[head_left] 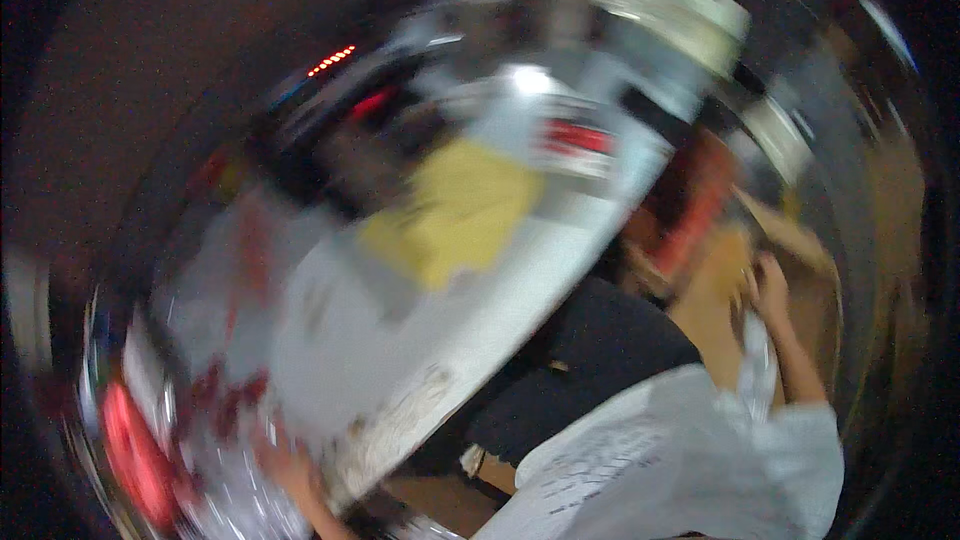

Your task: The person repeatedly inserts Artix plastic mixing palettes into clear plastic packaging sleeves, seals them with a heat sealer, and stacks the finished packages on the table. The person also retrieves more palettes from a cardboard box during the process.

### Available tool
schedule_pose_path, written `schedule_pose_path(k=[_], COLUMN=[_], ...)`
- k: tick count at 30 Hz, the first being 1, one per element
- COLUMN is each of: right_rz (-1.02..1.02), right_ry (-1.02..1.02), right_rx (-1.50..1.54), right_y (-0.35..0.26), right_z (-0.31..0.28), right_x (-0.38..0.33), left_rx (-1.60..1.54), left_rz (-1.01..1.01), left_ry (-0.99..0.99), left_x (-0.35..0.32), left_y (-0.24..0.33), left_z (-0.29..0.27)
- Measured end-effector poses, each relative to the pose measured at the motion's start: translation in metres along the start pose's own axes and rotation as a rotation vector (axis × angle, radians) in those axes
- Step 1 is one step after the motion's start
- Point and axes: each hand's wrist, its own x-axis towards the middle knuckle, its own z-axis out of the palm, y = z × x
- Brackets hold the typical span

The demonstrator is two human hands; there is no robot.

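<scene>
Clear plastic [235, 495] by left hand [287, 465], one carton [712, 290] by right hand [768, 290]; can't tell grips.

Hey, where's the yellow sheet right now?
Near the middle of the head view, the blurred yellow sheet lies on the pale tabletop, left of a red-and-white item and up and right of the left hand.

Left hand [288, 468] low at left, blurred; right hand [768, 288] higher, bare forearm [798, 365] below it
</scene>
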Motion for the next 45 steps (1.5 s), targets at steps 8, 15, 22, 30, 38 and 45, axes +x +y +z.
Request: schedule_pose_path(k=[8,15,22,30,38,45], right_rz=[1.147,1.689,1.902,1.549,1.672,1.708], right_ry=[0.241,-0.49,-0.241,-0.147,-0.081,0.006], right_rx=[-0.367,0.052,-0.121,-0.576,-0.399,-0.355], right_y=[0.233,0.237,0.279,0.476,0.542,0.57], right_z=[0.028,0.139,0.217,0.174,0.204,0.23], right_x=[-0.2,-0.347,-0.35,-0.342,-0.351,-0.362], left_rx=[-0.144,-0.102,-0.282,-0.161,-0.2,-0.207], left_rz=[0.547,0.718,1.653,2.23,2.179,2.201], left_ry=[0.23,0.012,-0.162,-0.372,-0.434,-0.484], left_x=[0.034,-0.008,-0.14,-0.227,-0.226,-0.229], left_y=[0.187,0.39,0.667,0.757,0.749,0.749], left_z=[0.004,-0.057,-0.088,-0.024,-0.017,-0.013])
